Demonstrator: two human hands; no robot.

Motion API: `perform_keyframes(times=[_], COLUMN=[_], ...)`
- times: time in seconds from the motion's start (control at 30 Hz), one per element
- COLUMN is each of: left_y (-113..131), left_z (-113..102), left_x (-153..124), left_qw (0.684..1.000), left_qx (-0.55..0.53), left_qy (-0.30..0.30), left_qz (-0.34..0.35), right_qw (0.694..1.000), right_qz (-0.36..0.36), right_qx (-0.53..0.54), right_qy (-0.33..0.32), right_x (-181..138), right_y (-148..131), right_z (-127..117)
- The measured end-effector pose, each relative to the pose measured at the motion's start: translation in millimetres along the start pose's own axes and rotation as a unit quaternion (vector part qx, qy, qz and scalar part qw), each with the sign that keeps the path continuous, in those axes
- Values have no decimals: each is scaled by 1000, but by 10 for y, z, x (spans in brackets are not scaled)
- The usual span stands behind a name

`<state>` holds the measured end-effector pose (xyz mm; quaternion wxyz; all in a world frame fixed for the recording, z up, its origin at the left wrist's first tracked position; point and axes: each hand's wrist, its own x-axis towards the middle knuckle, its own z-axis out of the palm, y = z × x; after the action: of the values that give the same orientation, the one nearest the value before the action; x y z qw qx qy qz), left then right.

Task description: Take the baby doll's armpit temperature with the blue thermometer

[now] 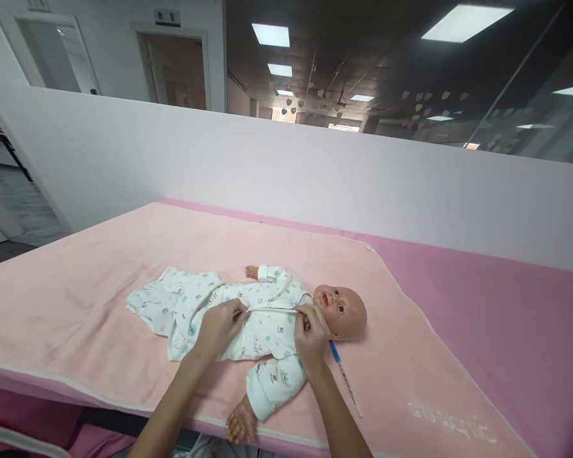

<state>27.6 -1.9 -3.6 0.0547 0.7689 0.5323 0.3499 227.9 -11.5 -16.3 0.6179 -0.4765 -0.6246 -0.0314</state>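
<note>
Beside a white partition (267, 162), a pale peach blanket (109, 245) covers the pink table (520, 305), and on it our baby doll (347, 315) lies on its back, presumably so that its printed white top (262, 334) faces up within reach. Our left hand (223, 326) pinches the top's front edge at mid-torso and our right hand (311, 332) pinches it by the neck, both with fingers closed narrowly on the cloth, seemingly to hold that edge straight; a blue-ended stick (344, 376), perhaps a thermometer, rests near the head.

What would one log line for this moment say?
left hand: pinching shirt front; right hand: pinching shirt near neck; doll: lying on pink blanket; blue-ended stick: beside doll
</note>
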Motion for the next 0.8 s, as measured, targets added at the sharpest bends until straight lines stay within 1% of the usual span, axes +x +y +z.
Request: perform_keyframes(times=[0.13, 0.27, 0.33, 0.47, 0.63, 0.73, 0.8], left_y=[-1, -1, 17, 77, 115, 117, 107], left_z=[-29, -46, -45, -24, -11, -3, -13], left_x=[19, 7, 14, 26, 6, -31, -62], left_qw=[1000, 998, 999, 1000, 1000, 1000, 1000], left_qx=[-10, -4, 3, 15, 19, 20, 13], left_qy=[-4, -28, -31, -17, -16, -4, 4], left_qz=[29, 47, 38, -5, -17, -21, -21], right_qw=[1000, 1000, 1000, 1000, 1000, 998, 996], right_qz=[9, 7, 5, 6, 1, 6, 22], right_qx=[0, -6, -8, -5, -14, -44, -69], right_qy=[-9, -7, -6, -8, -8, -38, -51], right_x=[-3, -2, -1, -11, 5, 17, -22], right_y=[1, -3, -11, -13, 20, -21, -95], right_z=[-3, -4, -5, -8, 7, -18, -83])
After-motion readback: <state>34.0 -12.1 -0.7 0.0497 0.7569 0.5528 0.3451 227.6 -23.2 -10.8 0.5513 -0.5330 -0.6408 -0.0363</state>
